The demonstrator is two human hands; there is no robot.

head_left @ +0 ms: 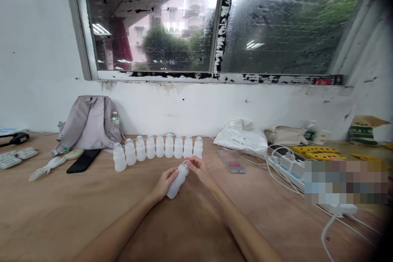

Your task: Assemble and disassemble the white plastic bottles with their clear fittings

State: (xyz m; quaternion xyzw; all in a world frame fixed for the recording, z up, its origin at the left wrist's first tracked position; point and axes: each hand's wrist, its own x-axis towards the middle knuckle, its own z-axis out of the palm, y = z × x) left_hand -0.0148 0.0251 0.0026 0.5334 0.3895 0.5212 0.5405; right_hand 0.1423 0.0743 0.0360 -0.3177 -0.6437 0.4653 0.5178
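A white translucent baby bottle (175, 184) is held tilted above the brown-covered table, its top leaning up to the right. My left hand (166, 183) is closed around the bottle's body. At the upper end, the fingers of my right hand (198, 168) are closed on the clear cap (184, 165). Just beyond my hands, several similar white bottles with clear caps stand upright in a slightly curved row, among them a bottle (169, 146) in the middle and another bottle (119, 159) at the left end.
A grey backpack (89, 125) leans on the wall at the left, with a black phone (83, 161) in front. On the right lie a white plastic bag (241, 137), a power strip (287, 172) with trailing white cables, and yellow pieces (319, 152). A window (153, 28) is above.
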